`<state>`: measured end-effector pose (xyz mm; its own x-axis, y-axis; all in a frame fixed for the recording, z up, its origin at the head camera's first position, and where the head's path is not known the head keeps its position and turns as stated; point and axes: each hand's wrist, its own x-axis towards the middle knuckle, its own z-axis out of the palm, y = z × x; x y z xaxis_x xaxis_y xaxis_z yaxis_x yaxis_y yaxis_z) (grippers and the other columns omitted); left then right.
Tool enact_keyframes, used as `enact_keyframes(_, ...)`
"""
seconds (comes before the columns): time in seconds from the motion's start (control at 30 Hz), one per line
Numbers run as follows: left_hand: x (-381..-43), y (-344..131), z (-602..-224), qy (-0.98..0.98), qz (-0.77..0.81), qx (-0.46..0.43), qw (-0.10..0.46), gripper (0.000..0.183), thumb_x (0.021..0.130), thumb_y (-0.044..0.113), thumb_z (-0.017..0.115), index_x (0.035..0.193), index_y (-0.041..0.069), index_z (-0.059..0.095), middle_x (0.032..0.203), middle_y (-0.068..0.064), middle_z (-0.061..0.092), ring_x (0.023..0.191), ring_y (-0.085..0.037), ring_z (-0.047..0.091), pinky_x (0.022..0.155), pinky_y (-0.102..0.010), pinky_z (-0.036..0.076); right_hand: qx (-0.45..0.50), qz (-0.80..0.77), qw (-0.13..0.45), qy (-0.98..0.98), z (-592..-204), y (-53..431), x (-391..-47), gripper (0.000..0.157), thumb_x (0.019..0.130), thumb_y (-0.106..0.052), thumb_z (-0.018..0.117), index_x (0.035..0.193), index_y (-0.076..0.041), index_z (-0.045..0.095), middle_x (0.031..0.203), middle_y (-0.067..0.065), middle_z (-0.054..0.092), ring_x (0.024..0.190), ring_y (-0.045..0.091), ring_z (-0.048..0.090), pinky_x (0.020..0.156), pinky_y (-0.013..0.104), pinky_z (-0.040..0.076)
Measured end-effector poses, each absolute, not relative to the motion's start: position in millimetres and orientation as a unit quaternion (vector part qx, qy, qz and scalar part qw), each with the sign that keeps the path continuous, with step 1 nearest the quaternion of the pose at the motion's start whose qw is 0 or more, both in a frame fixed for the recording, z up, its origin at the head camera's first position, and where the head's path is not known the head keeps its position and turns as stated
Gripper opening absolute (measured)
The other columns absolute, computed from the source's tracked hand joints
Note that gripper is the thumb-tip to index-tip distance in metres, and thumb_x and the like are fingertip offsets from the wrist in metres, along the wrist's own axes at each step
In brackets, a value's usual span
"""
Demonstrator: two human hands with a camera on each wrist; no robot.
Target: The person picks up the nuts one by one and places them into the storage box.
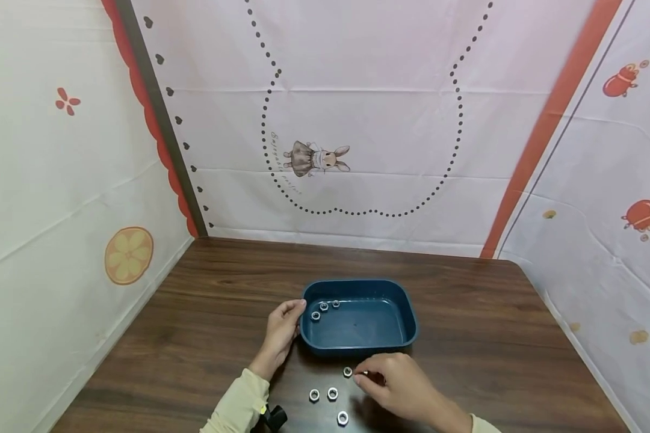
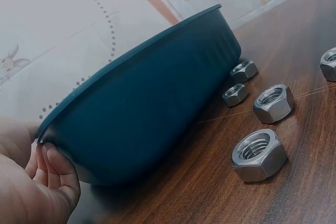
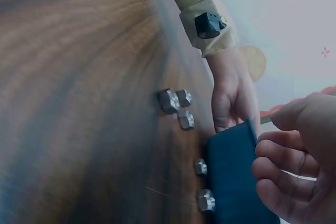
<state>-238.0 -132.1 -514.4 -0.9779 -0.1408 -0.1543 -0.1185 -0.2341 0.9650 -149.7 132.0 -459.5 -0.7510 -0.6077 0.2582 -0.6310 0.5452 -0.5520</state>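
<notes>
My left hand (image 1: 279,334) grips the left end of a dark blue plastic tray (image 2: 136,93), thumb at the rim and fingers curled under it. Inside, toward that end, lie three metal hex nuts (image 1: 324,307). My right hand (image 1: 395,385) is in front of the tray, beside a loose nut (image 1: 348,372), its thumb and fingertips apart. In the right wrist view its loosely bent fingers (image 3: 278,177) hold nothing. More nuts (image 2: 260,156) lie on the table before the tray, two of them (image 3: 206,201) close by its wall.
The brown wood-grain table (image 1: 227,270) meets white printed cloth (image 1: 368,150) at the back and on both sides. A black wrist camera (image 1: 275,417) sits on the left sleeve, near the loose nuts.
</notes>
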Motion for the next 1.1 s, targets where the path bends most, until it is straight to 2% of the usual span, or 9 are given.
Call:
enact_keyframes(0.33,-238,-133,-515,-0.616,-0.781,0.102,0.002,0.044,0.099,0.029,0.070,0.125,-0.006,0.061,0.087,0.000,0.066,0.072,-0.008,0.059,0.059,-0.019,0.049,0.328,0.333,-0.043,-0.883,-481,133,-140,0.018,0.097,-0.033,0.071,0.100,-0.017,0.079,0.074,-0.025,0.057,0.066,-0.008,0.051,0.060,0.018,0.047)
enact_keyframes(0.57,-239,-134,-514,-0.612,-0.784,0.102,0.000,0.044,0.099,0.027,0.070,0.126,-0.007,0.059,0.086,0.001,0.067,0.071,-0.006,0.058,0.059,-0.019,0.048,0.315,0.358,-0.120,-0.871,-486,124,-136,0.025,0.093,-0.040,0.074,0.105,-0.018,0.078,0.072,-0.024,0.057,0.064,-0.007,0.052,0.058,0.018,0.047)
enact_keyframes(0.87,-238,-133,-515,-0.607,-0.789,0.095,-0.004,0.042,0.101,0.027,0.067,0.126,-0.006,0.059,0.087,0.002,0.067,0.073,-0.007,0.059,0.060,-0.020,0.049,0.299,0.323,-0.161,-0.883,-497,116,-131,0.025,0.089,-0.043,0.078,0.103,-0.022,0.079,0.068,-0.022,0.055,0.060,-0.005,0.049,0.055,0.018,0.042)
enact_keyframes(1.1,-238,-134,-515,-0.609,-0.788,0.094,0.003,0.043,0.100,0.027,0.070,0.124,-0.007,0.060,0.087,-0.001,0.067,0.072,-0.007,0.059,0.060,-0.019,0.049,0.326,0.297,-0.115,-0.890,-505,111,-129,0.025,0.086,-0.046,0.079,0.097,-0.023,0.078,0.064,-0.023,0.049,0.056,-0.007,0.044,0.051,0.017,0.037)
